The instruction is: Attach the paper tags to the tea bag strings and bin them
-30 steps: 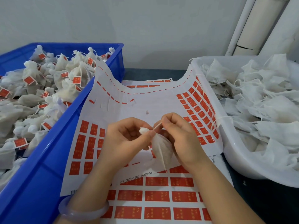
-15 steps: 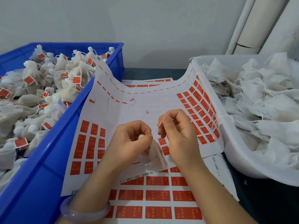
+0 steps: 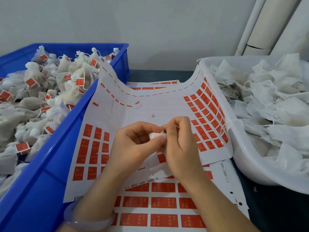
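Head camera view, looking down at two bare hands working over a white sticker sheet (image 3: 150, 111) printed with rows of red rectangular paper tags, its side edges curling up against the containers on either side. The left hand (image 3: 138, 144) pinches the bunched top of a small white mesh tea bag (image 3: 155, 135) between thumb and curled fingers. The right hand (image 3: 180, 148) is pressed close against it, its fingertips pinching the thin white string (image 3: 164, 126) just above the bag's neck.

A second ago the bag's body hung plainly between the wrists. Now the hands have closed together and most of the bag is hidden behind the right hand. Both hands have stayed over the same part of the sheet. No red tag shows on the string, so this bag is probably still being readied, with tagging and binning to come.

To the left stands a blue plastic crate (image 3: 55, 156) heaped with finished bags carrying red tags (image 3: 80, 76). To the right is a white plastic tub (image 3: 250, 164) full of untagged white bags (image 3: 267, 106). A second tag sheet (image 3: 163, 202) lies beneath the first, nearer the person. A pale translucent bangle (image 3: 88, 221) circles the left wrist.
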`<state>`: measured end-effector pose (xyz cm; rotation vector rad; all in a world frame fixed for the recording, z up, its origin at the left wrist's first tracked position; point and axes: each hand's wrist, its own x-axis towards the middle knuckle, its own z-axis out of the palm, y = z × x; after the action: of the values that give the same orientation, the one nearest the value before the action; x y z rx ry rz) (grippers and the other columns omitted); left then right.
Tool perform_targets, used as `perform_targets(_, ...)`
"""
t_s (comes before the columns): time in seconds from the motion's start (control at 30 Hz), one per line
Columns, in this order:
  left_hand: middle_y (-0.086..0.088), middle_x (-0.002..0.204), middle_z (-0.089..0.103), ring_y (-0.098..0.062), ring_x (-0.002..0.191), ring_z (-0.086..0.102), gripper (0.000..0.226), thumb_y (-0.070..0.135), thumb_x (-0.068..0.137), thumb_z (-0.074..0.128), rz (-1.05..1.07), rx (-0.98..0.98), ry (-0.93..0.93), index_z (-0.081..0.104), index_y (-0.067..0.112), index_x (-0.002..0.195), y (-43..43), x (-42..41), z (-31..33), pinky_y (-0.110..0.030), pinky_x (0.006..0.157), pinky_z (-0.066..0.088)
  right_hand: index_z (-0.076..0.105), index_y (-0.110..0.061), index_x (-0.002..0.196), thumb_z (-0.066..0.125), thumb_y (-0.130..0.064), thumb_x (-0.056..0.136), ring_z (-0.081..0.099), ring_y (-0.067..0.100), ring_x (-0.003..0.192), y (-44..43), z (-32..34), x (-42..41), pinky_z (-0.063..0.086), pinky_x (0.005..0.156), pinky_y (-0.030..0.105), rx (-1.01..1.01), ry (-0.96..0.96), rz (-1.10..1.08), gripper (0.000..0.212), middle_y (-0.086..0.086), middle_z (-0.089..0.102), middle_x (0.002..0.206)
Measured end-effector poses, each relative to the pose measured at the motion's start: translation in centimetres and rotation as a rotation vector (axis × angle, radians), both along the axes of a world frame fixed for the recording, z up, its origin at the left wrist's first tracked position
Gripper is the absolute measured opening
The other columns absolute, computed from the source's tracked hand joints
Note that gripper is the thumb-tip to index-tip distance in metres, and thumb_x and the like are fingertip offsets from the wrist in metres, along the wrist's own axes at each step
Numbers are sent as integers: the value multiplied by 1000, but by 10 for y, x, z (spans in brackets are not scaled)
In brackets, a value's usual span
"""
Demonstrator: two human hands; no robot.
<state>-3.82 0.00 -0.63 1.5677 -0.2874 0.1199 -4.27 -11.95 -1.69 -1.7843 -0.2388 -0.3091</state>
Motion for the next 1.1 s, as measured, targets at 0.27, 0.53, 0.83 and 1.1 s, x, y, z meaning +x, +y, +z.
perform_targets(0.27, 6, 56, 57, -5, 47, 52, 8, 12, 62, 64, -188, 216, 36, 58, 18, 64, 2, 1, -5, -17, 46, 43, 38, -32, 94, 25, -53, 81, 58, 7, 55, -17, 6, 9, 47, 47, 16, -300, -119, -79, 28, -14, 50, 59)
perform_targets(0.53, -18, 54, 41, -13, 45, 40, 24, 17, 59, 52, -430, 148, 105, 44, -5, 63, 11, 7, -10, -21, 44, 36, 39, -38, 84, 31, -48, 86, 55, 0, 54, -15, 7, 7, 37, 43, 10, -254, -113, 115, 13, -27, 55, 65)
perform_targets(0.83, -7, 64, 67, -15, 54, 64, 8, 4, 73, 63, -264, 181, 84, 61, 3, 81, 5, 5, -10, -22, 54, 52, 40, -37, 86, 32, -47, 85, 52, 4, 49, -16, 2, 9, 41, 43, 18, -218, -132, -3, 13, -9, 50, 54)
perform_targets(1.1, -26, 63, 54, -24, 48, 52, 11, -5, 65, 50, -438, 126, 152, 51, -10, 75, 11, 10, -12, -26, 48, 47, 45, -32, 85, 38, -36, 92, 53, -2, 47, -17, 5, 8, 38, 44, 10, -122, -12, 168, 10, -21, 57, 57)
